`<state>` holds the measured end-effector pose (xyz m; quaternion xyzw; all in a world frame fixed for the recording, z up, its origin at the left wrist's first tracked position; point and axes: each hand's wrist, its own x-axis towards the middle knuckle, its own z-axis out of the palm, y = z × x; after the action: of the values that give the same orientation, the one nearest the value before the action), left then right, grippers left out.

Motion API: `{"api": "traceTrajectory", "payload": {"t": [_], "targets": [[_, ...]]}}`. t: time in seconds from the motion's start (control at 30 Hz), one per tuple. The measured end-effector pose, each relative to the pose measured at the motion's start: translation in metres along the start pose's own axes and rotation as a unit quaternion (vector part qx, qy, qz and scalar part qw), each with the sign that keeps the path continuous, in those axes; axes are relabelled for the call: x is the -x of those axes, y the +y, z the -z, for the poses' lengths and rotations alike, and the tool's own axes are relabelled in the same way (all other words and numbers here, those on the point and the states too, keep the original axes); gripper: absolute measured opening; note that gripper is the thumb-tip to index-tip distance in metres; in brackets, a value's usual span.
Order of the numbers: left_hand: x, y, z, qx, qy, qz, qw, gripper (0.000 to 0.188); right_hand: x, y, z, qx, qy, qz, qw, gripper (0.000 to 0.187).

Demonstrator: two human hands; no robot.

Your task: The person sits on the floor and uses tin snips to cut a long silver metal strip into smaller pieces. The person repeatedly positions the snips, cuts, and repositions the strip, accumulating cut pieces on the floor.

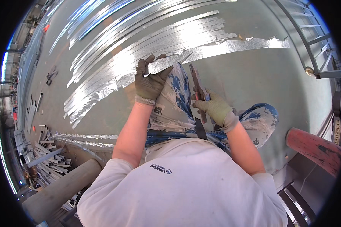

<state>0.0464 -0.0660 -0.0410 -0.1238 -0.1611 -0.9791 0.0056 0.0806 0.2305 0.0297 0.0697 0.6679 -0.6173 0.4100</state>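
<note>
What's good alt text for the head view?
A gloved left hand grips a shiny metal strip while the gloved right hand holds a snips-like tool. More metal strips lie across the grey-green floor ahead.

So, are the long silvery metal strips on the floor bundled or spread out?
Spread out: the long silvery metal strips lie in rows across the grey-green floor, with floor showing between some.

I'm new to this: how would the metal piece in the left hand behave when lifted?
The metal piece looks thin, so probably light and springy. Its shiny, flat face may slip in the gloved left hand.
</note>
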Motion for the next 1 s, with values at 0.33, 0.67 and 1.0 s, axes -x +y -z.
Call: {"api": "traceTrajectory", "payload": {"t": [0.33, 0.67, 1.0], "targets": [[0.006, -0.003, 0.018, -0.217, -0.003, -0.045, 0.975, 0.048, -0.004, -0.001, 0.001, 0.069, 0.038, 0.017, 0.997, 0.046], [0.001, 0.002, -0.008, -0.072, 0.177, 0.003, 0.982, 0.033, -0.008, -0.006, 0.006, 0.113, 0.045, 0.007, 0.993, 0.043], [0.003, 0.007, -0.001, 0.024, 0.128, 0.03, 0.991, 0.049, -0.011, 0.001, 0.009, 0.027, 0.007, 0.003, 1.0, 0.044]]}}
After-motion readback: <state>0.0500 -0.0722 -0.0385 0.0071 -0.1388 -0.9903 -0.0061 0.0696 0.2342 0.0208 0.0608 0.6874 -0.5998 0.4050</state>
